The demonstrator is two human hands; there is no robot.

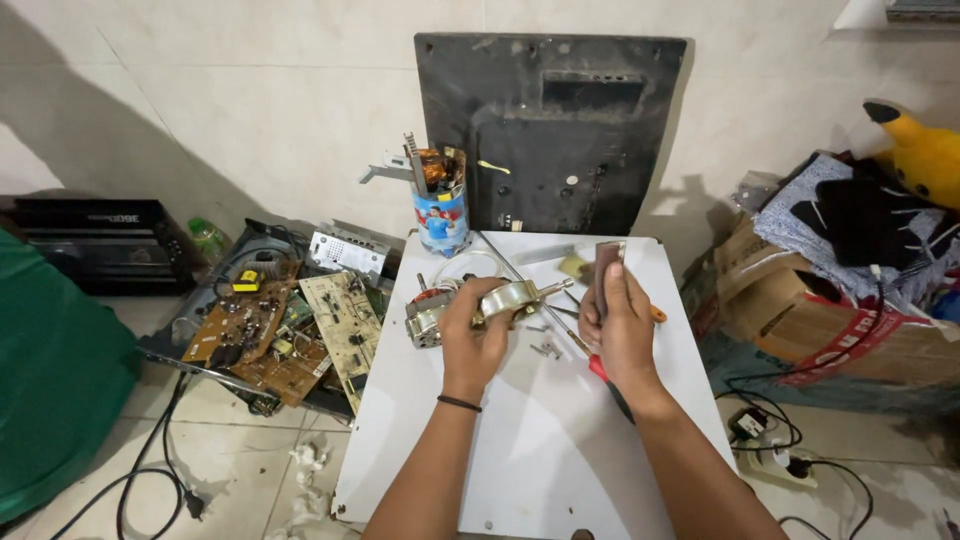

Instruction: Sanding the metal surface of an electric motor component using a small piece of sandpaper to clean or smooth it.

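Two things fill your hands over the middle of the white table (560,440): your left hand (470,330) is wrapped around a small electric motor (470,308), fingers curled over its metal housing, and your right hand (620,320) pinches a flat brownish block (608,268) upright between thumb and fingers. The motor looks dense and stiff for its bulk, with bare metal faces that could slip in a loose grip, so hold it by the broad housing as you do now, and stay off the copper windings at its left end and the thin shaft (535,295) poking right, which look like the parts that would suffer from a squeeze or a knock. The block seems light and rigid; its long edges give your fingertips the surest purchase. Just beyond your hands lie loose screws (545,350), a red-handled tool (600,368) partly under your right wrist, and a long metal rod (510,268), so setting anything down there is crowded. The near half of the table is bare and gives you room. Mind the table's left edge, with circuit boards (290,335) just below it, and the tin of tools (440,205) at the far left corner.
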